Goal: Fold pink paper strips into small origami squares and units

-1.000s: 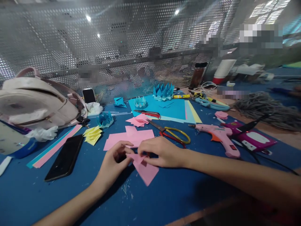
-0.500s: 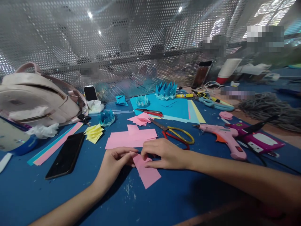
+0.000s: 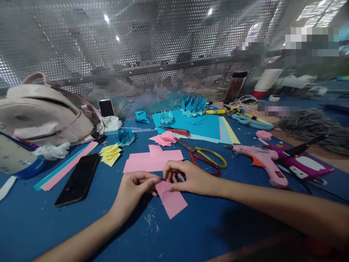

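Note:
A small pink paper piece lies at an angle near the front of the blue table, its upper part bent up between my hands. My left hand pinches its upper left corner between thumb and fingers. From the other side, my right hand closes on its upper edge, thumb on the paper and fingers curled; the fingertips are partly hidden. Just beyond lie several pink paper rectangles. Scissors with red and yellow handles rest behind my right hand, and folded pink pieces lie behind the rectangles.
On the left are a black phone, folded yellow pieces, paper strips and a pale backpack. Blue paper flowers and coloured sheets stand behind. A pink glue gun with its cord lies right.
My right hand's fingers have lifted and curled a little more at the paper's upper edge. My left hand keeps its pinch. The whole view has shifted slightly.

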A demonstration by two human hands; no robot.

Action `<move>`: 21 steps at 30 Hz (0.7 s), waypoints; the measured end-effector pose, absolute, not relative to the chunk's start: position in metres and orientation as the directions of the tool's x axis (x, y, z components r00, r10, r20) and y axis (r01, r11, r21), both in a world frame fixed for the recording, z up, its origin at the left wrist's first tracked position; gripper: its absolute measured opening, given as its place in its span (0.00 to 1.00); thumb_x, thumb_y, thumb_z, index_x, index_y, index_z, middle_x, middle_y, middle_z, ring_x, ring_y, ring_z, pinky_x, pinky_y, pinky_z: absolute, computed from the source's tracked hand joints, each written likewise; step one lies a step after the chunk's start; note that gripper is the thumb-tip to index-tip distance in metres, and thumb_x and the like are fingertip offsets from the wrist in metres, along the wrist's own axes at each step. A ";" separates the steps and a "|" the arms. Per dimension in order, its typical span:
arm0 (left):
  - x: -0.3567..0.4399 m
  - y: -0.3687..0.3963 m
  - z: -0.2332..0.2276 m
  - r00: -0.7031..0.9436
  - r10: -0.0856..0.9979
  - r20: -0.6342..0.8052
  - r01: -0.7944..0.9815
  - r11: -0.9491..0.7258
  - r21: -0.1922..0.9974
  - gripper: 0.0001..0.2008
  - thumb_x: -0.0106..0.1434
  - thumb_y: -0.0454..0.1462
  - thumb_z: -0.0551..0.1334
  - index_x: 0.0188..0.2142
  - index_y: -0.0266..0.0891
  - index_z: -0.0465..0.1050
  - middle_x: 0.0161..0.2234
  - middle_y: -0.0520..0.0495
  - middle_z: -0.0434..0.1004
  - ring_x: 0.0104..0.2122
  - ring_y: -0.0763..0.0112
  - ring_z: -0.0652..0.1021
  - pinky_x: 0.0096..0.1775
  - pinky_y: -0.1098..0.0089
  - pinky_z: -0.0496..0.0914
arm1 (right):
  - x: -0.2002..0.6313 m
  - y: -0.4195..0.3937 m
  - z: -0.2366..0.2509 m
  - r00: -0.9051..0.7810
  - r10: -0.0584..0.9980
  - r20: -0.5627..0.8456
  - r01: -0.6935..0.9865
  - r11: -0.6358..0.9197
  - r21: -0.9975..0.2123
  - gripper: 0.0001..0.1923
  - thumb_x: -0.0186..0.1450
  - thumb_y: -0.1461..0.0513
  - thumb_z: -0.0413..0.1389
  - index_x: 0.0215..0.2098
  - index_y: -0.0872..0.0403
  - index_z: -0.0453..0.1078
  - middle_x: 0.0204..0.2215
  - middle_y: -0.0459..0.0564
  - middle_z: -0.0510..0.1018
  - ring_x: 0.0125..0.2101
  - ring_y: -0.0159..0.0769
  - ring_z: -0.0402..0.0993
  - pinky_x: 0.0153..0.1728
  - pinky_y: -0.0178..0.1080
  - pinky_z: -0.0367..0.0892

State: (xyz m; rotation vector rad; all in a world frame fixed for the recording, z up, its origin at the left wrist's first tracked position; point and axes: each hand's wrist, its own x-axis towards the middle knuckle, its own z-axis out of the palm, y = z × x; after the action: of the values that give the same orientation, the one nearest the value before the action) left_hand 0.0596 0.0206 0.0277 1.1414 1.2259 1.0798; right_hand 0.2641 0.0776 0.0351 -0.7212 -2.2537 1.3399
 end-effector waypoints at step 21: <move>0.060 0.020 0.025 0.170 0.973 -0.155 0.181 0.124 0.976 0.14 0.51 0.44 0.71 0.23 0.34 0.78 0.20 0.46 0.79 0.19 0.72 0.76 0.25 0.75 0.70 | 0.258 0.074 0.033 -0.683 0.727 -0.064 0.229 0.130 -0.965 0.13 0.51 0.62 0.67 0.33 0.57 0.71 0.24 0.43 0.76 0.26 0.30 0.71 0.28 0.32 0.61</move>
State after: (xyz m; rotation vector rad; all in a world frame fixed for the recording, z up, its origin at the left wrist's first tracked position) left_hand 0.0598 0.0200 0.0246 1.3063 1.2550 0.8849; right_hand 0.2582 0.0742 0.0325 -0.9202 -1.9906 1.5758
